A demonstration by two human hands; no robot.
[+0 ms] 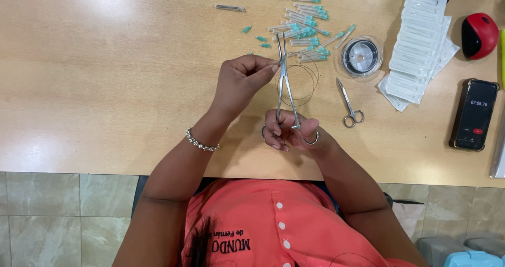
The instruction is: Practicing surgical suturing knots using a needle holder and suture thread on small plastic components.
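- Forceps (284, 83) stand near upright over the wooden surface (105, 88), tips slightly parted, handle rings low.
- Right hand (290, 133) grips those rings, fingers curled through and around them.
- Left hand (239, 80) sits just left of the forceps, fingers pressed together, pinching a thin wire loop (305, 83) at the tips.
- Small scissors (350, 106) lie just right of the forceps.
- Teal-capped needles (307, 28) lie scattered beyond the forceps; a wire spool (361, 57) sits beyond and to the right.
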